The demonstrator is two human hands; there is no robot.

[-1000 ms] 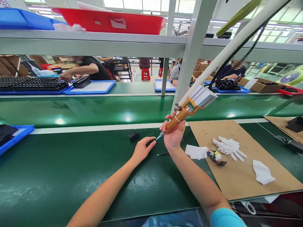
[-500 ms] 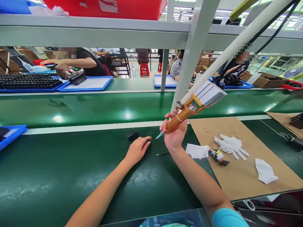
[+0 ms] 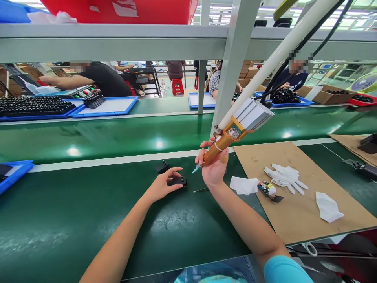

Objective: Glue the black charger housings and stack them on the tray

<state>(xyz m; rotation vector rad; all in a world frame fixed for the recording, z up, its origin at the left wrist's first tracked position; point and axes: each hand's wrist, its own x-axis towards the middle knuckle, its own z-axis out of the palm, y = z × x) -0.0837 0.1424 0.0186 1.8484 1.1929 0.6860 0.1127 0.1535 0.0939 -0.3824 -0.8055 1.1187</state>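
Note:
My left hand (image 3: 160, 185) curls over a small black plastic case (image 3: 177, 181) on the green bench, thumb on its near side and fingers at its far side. Just behind lies another black plug adapter (image 3: 162, 167) with pins sticking up. In my right hand (image 3: 215, 169) is an orange glue dispensing gun (image 3: 218, 148), gripped around its barrel. Its pale blue conical nozzle (image 3: 195, 169) points down and left, above and to the right of the case. A thin metal tool (image 3: 200, 190) lies below my right wrist, partly hidden by it.
A white arm with black cables (image 3: 277, 63) slopes down to the gun beside a grey post (image 3: 232, 59). On the right, a cardboard sheet (image 3: 297, 220) holds a white glove (image 3: 285, 177), a circuit board (image 3: 267, 188) and white paper (image 3: 328, 207). Co-workers sit across the bench.
My left hand has shifted left and slightly down, and its fingers have opened around the black case, which now shows. My right hand keeps the gun nearly as before; the view has shifted slightly.

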